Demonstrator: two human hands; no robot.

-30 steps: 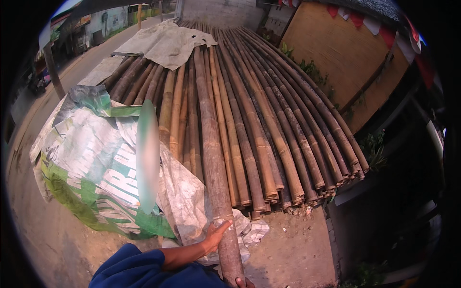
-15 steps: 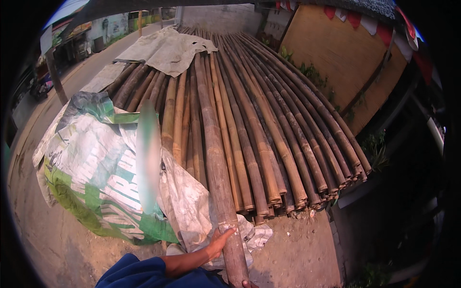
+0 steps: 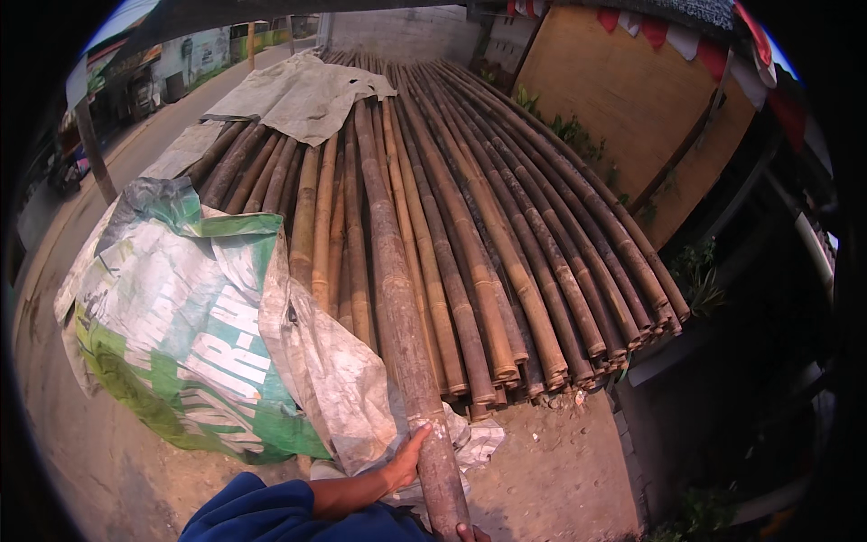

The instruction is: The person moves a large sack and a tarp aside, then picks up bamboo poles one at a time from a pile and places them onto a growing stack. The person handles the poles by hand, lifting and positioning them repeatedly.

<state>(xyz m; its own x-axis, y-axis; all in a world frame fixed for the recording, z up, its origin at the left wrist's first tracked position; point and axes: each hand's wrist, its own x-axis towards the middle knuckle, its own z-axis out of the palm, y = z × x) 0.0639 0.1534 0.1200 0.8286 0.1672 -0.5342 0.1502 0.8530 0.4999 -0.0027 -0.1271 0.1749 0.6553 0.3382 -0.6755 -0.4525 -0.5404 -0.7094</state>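
Observation:
A thick brown bamboo pole (image 3: 404,334) juts toward me beyond the other poles, its near part running down past the lower edge. My left hand (image 3: 404,462) is closed round its left side, thumb on top, just below a pale node. At the bottom edge, only the fingertips of my right hand (image 3: 471,534) show, curled against the pole's right side near its end. The rest of that hand is out of the picture. Beneath and beside the pole lies a long stack of bamboo poles (image 3: 515,262), with their cut ends facing me.
A white and green woven plastic sack (image 3: 185,316) drapes over the stack's left side. Farther back, a pale sheet (image 3: 302,95) covers some poles. A tan panel (image 3: 623,99) and plants (image 3: 700,280) stand to the right; a road (image 3: 144,135) runs along the left.
The view has shifted slightly, so the stack appears a little farther left. A blurred streak over the sack is gone. Both hands keep their hold, with slightly more of my right fingers showing.

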